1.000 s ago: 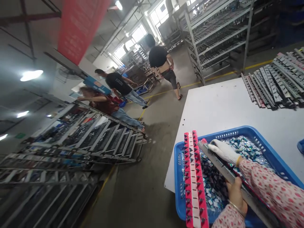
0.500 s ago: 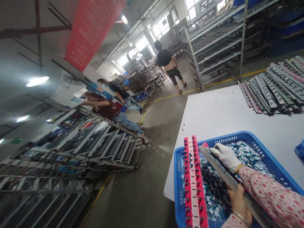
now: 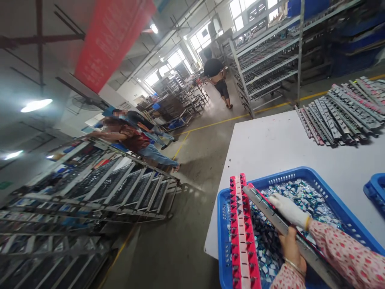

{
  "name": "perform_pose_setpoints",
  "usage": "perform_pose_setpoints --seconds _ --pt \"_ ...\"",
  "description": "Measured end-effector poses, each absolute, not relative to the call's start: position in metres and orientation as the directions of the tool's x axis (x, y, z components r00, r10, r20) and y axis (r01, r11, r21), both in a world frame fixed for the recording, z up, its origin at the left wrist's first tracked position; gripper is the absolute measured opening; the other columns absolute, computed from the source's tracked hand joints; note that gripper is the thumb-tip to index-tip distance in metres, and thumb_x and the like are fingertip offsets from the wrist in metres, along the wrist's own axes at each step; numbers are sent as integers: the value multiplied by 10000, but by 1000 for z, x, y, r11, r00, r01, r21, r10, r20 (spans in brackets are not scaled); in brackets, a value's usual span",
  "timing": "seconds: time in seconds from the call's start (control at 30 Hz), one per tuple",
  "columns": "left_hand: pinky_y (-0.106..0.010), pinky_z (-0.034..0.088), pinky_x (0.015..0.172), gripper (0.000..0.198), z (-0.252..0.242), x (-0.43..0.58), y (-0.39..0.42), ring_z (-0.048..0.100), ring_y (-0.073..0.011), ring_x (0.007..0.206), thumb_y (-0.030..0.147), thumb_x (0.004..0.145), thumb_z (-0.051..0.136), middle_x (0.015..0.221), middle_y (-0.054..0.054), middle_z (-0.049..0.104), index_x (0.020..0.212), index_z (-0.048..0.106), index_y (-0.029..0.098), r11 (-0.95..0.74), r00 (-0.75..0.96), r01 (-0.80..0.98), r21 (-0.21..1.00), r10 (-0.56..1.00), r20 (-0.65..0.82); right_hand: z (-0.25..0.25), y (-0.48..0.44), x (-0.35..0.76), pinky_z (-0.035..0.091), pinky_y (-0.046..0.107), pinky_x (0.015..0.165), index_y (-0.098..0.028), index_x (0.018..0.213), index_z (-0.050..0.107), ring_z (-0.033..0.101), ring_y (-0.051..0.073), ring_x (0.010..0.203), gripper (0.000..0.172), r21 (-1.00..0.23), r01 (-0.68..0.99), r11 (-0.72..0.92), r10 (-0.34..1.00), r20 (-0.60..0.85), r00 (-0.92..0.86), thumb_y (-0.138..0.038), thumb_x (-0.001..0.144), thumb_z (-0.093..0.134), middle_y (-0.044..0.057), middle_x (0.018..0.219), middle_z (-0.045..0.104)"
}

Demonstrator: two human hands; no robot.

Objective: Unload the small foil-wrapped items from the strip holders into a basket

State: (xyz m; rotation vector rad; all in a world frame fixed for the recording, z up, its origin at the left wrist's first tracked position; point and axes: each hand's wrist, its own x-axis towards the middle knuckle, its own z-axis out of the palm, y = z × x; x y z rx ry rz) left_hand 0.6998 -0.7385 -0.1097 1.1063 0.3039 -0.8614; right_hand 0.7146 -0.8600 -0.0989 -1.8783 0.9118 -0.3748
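A long grey metal bar with a red edge [image 3: 264, 206] slants over a blue basket [image 3: 315, 174]. My bare left hand [image 3: 291, 249] is wrapped round its middle. Further up, my white-gloved right hand [image 3: 287, 206] lies against the bar's red edge with its fingers curled; what they pinch is hidden. Small shiny white and teal pieces [image 3: 303, 192] fill the basket. Across its left side rests a red and white strip [image 3: 244, 237] with two rows of dark clips.
Many clip strips [image 3: 339, 114] are piled on the white table [image 3: 270, 140]. Another blue basket [image 3: 377, 190] is at the right edge. Beyond are a rack [image 3: 267, 64], a slatted cart [image 3: 132, 184] with a person [image 3: 129, 138] leaning on it, and two other people.
My gloved hand has slid a little down along the bar, and its fingers are more curled. The view has shifted slightly. The far person has walked further off; the two at the cart have moved left.
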Motion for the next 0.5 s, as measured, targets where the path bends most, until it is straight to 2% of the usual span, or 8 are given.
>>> perform_pose_setpoints --seconds 0.1,0.23,0.3,0.4,0.43,0.5 --pt "-387 534 900 575 -116 696 -740 662 -286 1026 291 565 783 1042 -124 696 1098 614 157 247 664 727 640 -491 -565 -84 -838 720 392 309 685 -212 843 567 592 204 757 427 -833 -448 -326 -702 -104 705 -582 904 363 47 816 662" --pt "-391 517 933 578 -122 694 -735 652 -290 1055 291 592 785 1057 -133 695 1123 604 151 234 625 756 611 -534 -569 -80 -834 722 346 291 646 -211 770 573 562 188 705 410 -765 -467 -444 -716 -11 698 -560 897 398 35 744 642" --pt "-402 510 945 585 -118 696 -733 655 -292 1045 278 595 788 1053 -134 696 1132 598 145 229 619 752 618 -567 -543 -83 -839 722 361 290 652 -209 755 589 573 191 717 431 -810 -462 -362 -762 -29 647 -560 900 385 40 747 655" --pt "-420 521 921 599 -109 699 -734 672 -298 990 253 562 793 1022 -133 700 1118 605 133 222 629 737 638 -570 -529 -85 -844 722 406 293 679 -192 780 621 607 204 776 469 -892 -433 -129 -832 -140 536 -556 907 354 65 804 690" --pt "-421 522 920 594 -107 699 -735 671 -299 991 250 557 793 1020 -132 700 1110 609 133 220 627 738 638 -573 -528 -84 -844 721 411 293 676 -190 776 624 608 205 774 472 -897 -429 -107 -841 -149 520 -562 900 362 67 803 692" --pt "-408 513 939 570 -105 700 -737 658 -292 1031 253 566 798 1029 -125 698 1095 614 145 224 620 745 629 -582 -527 -81 -841 719 404 291 649 -199 739 613 593 200 724 455 -880 -433 -194 -841 -79 536 -602 853 437 52 747 678"
